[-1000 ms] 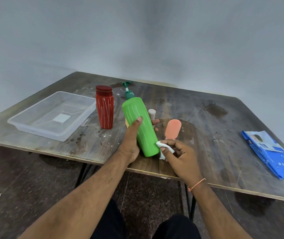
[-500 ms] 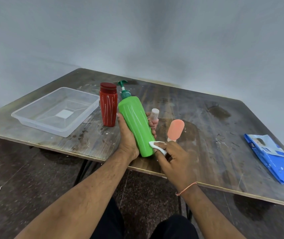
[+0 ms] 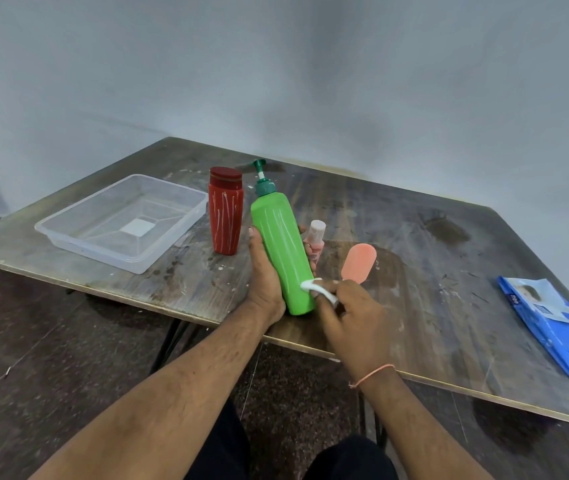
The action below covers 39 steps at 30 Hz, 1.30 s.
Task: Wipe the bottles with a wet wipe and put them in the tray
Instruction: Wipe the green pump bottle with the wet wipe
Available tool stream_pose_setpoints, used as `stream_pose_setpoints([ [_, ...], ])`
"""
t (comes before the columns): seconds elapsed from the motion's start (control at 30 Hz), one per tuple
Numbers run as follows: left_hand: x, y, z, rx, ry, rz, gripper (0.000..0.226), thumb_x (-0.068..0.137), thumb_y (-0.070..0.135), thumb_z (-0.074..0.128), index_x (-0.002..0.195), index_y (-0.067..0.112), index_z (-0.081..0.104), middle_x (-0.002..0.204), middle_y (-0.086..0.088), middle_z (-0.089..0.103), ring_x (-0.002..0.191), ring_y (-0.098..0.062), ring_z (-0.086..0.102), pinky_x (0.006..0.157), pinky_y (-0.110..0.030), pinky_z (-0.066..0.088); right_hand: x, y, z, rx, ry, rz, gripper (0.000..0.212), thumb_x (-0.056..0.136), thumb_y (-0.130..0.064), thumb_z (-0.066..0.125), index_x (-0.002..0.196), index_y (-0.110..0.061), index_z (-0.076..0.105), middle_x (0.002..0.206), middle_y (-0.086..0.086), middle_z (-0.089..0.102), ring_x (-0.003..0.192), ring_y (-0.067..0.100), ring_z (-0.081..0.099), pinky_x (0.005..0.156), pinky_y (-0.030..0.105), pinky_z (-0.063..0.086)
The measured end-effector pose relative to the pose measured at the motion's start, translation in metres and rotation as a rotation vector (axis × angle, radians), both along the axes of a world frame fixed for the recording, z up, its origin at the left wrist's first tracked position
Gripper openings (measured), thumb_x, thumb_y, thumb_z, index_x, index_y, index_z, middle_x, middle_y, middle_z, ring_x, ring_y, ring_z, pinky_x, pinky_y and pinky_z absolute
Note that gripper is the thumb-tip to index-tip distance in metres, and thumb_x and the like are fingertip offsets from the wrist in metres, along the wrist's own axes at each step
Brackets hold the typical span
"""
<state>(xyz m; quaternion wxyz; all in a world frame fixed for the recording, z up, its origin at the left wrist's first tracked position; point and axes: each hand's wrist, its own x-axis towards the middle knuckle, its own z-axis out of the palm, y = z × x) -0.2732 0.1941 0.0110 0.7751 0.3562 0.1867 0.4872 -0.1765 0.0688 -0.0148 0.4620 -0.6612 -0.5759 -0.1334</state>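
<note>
Mid-wipe on the green pump bottle [image 3: 281,251], held just above the near edge of the bench [image 3: 414,237]. Left hand [image 3: 264,275] wrapped round the bottle's lower half, thumb up the near side, fingertips showing past the far side. Right hand [image 3: 352,317] pinching a folded wet wipe [image 3: 314,287] against the bottle's lower right flank, close to the base. Long axis tilted, base toward 6 o'clock, pump head toward 11 o'clock. Clear tray [image 3: 68,233] at 10 o'clock from the bottle, well apart, nothing in it yet; left hand nearer, so likely the one to carry across. Red bottle [image 3: 226,211] upright between, just beside the tray. Small pink bottle [image 3: 316,237] partly hidden behind the green one; peach oval-topped item [image 3: 359,261] cut off below by the right hand, hard to identify. Blue wipes pack [image 3: 553,323] at 3 o'clock, clipped by the frame.
</note>
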Motion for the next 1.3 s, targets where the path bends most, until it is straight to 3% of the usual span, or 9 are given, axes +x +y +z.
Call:
stream_pose_setpoints([
  [0.13, 0.000, 0.001, -0.001, 0.010, -0.016, -0.012, 0.087, 0.104, 0.072, 0.010, 0.108, 0.010, 0.071, 0.084, -0.006, 0.075, 0.071, -0.018, 0.071, 0.067, -0.033, 0.058, 0.005, 0.003, 0.003, -0.031, 0.040, 0.034, 0.016, 0.099, -0.023, 0.075, 0.111, -0.034, 0.076, 0.105, -0.019, 0.072, 0.090, -0.001, 0.065, 0.074, 0.022, 0.052],
  [0.23, 0.000, 0.001, -0.003, 0.007, 0.004, -0.008, 0.088, 0.104, 0.073, 0.010, 0.106, 0.011, 0.072, 0.082, -0.006, 0.074, 0.068, -0.018, 0.070, 0.065, -0.031, 0.057, 0.000, -0.002, -0.001, -0.043, -0.159, 0.106, 0.018, 0.096, -0.022, 0.078, 0.114, -0.025, 0.079, 0.100, -0.015, 0.067, 0.084, 0.002, 0.061, 0.073, 0.015, 0.045],
  [0.33, -0.001, 0.001, -0.004, 0.024, -0.014, -0.044, 0.090, 0.100, 0.080, 0.014, 0.102, 0.016, 0.077, 0.089, -0.010, 0.075, 0.075, -0.022, 0.070, 0.070, -0.035, 0.056, -0.005, -0.005, -0.007, -0.078, -0.345, 0.193, 0.021, 0.097, -0.031, 0.073, 0.117, -0.030, 0.079, 0.102, -0.011, 0.068, 0.080, 0.011, 0.066, 0.065, 0.026, 0.055],
  [0.53, 0.001, 0.004, -0.006, 0.068, -0.020, -0.124, 0.101, 0.089, 0.087, 0.020, 0.120, 0.006, 0.072, 0.101, -0.018, 0.075, 0.076, -0.027, 0.069, 0.072, -0.038, 0.059, 0.002, -0.002, -0.004, -0.045, 0.018, 0.139, 0.017, 0.094, -0.022, 0.082, 0.111, -0.025, 0.079, 0.105, -0.017, 0.074, 0.092, 0.001, 0.069, 0.077, 0.027, 0.057],
  [0.63, 0.001, 0.002, -0.006, 0.049, -0.039, -0.140, 0.097, 0.092, 0.085, 0.021, 0.115, 0.009, 0.077, 0.103, -0.019, 0.075, 0.081, -0.029, 0.070, 0.076, -0.040, 0.059, 0.002, 0.001, 0.002, -0.072, 0.207, 0.078, 0.012, 0.098, -0.028, 0.077, 0.109, -0.032, 0.077, 0.096, -0.020, 0.075, 0.084, 0.002, 0.068, 0.069, 0.017, 0.050],
  [0.77, 0.003, 0.001, -0.009, 0.043, -0.067, -0.164, 0.094, 0.097, 0.082, 0.023, 0.128, 0.010, 0.073, 0.120, -0.024, 0.068, 0.097, -0.031, 0.067, 0.086, -0.041, 0.057, 0.015, 0.010, 0.000, -0.157, 0.429, 0.011, 0.012, 0.101, -0.031, 0.071, 0.101, -0.042, 0.074, 0.081, -0.017, 0.074, 0.072, 0.003, 0.066, 0.063, 0.026, 0.051],
  [1.0, 0.004, 0.001, -0.011, 0.034, -0.102, -0.193, 0.089, 0.101, 0.077, 0.018, 0.126, 0.015, 0.076, 0.122, -0.022, 0.069, 0.098, -0.029, 0.069, 0.085, -0.040, 0.059, 0.009, 0.004, 0.002, -0.082, 0.440, 0.021, 0.018, 0.099, -0.023, 0.074, 0.104, -0.040, 0.076, 0.087, -0.021, 0.075, 0.079, 0.005, 0.067, 0.064, 0.014, 0.047],
  [1.17, 0.003, 0.000, -0.009, 0.040, -0.087, -0.194, 0.094, 0.094, 0.083, 0.022, 0.122, 0.008, 0.073, 0.099, -0.019, 0.073, 0.079, -0.031, 0.068, 0.076, -0.042, 0.058, 0.003, -0.002, 0.002, 0.003, 0.302, 0.065, 0.016, 0.095, -0.014, 0.079, 0.107, -0.025, 0.079, 0.103, -0.019, 0.075, 0.094, 0.002, 0.071, 0.078, 0.016, 0.052],
  [1.3, 0.002, 0.000, -0.006, 0.029, -0.070, -0.213, 0.099, 0.092, 0.084, 0.020, 0.119, 0.004, 0.071, 0.093, -0.017, 0.074, 0.074, -0.029, 0.067, 0.069, -0.039, 0.059, -0.001, -0.011, 0.002, -0.005, 0.245, 0.200, 0.019, 0.085, -0.005, 0.084, 0.097, -0.020, 0.081, 0.095, -0.012, 0.077, 0.078, 0.009, 0.068, 0.069, 0.020, 0.051],
])
